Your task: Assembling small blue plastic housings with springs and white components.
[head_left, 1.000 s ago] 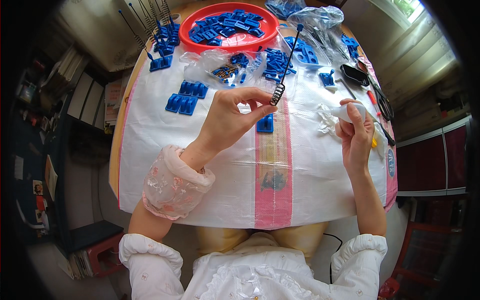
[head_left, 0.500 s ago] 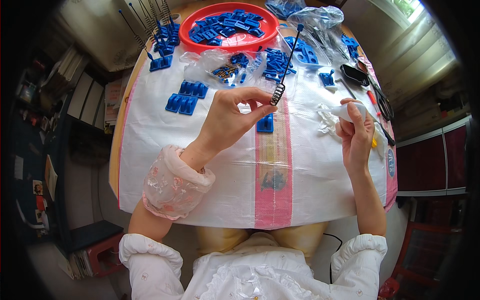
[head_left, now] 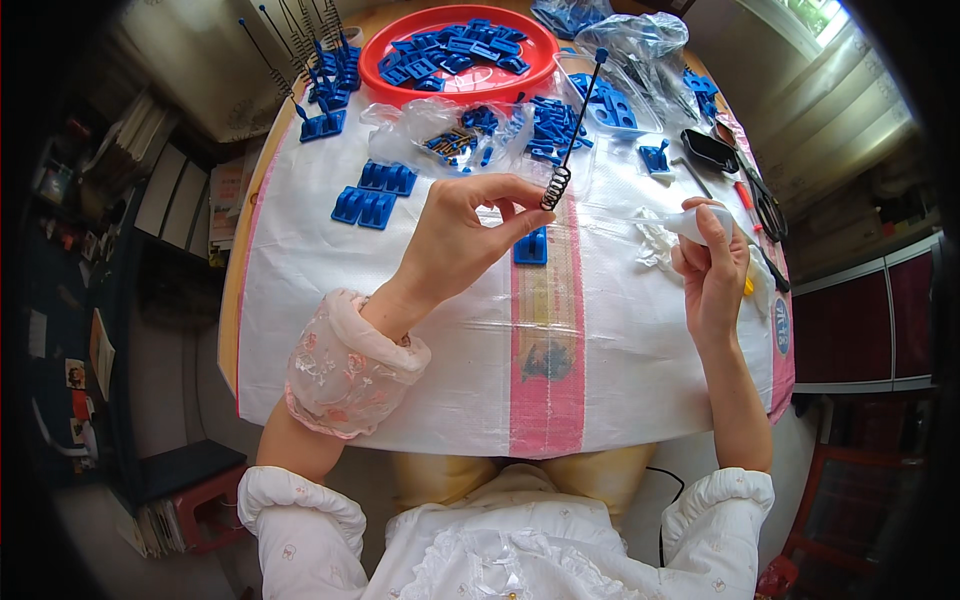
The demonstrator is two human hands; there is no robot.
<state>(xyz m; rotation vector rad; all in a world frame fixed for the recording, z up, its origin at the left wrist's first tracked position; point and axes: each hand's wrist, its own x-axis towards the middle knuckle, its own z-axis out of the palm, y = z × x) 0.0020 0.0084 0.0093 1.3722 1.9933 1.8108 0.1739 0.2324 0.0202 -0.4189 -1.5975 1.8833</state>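
Observation:
Between thumb and fingers, my left hand (head_left: 470, 232) pinches the lower end of a black coil spring (head_left: 556, 188). A straight thin rod runs up from its coils to a blue tip (head_left: 600, 56), leaning slightly right. Beneath my left fingertips a blue plastic base (head_left: 531, 247) lies on the pink stripe of the cloth. My right hand (head_left: 716, 265) is closed round a small white squeeze bottle (head_left: 712, 226), whose narrow nozzle points left toward the spring. Crumpled white tissue (head_left: 653, 243) lies beside that hand. Two blue ridged bases (head_left: 364, 207) rest left of my left hand.
A red round tray (head_left: 374, 88) of blue parts stands at the back. Before it lie a plastic bag (head_left: 400, 135) with brass-coloured pieces and loose blue pegs (head_left: 560, 125). Scissors (head_left: 768, 208) and a black dish (head_left: 708, 150) sit right. Finished-looking spring pieces (head_left: 325, 95) stand back left.

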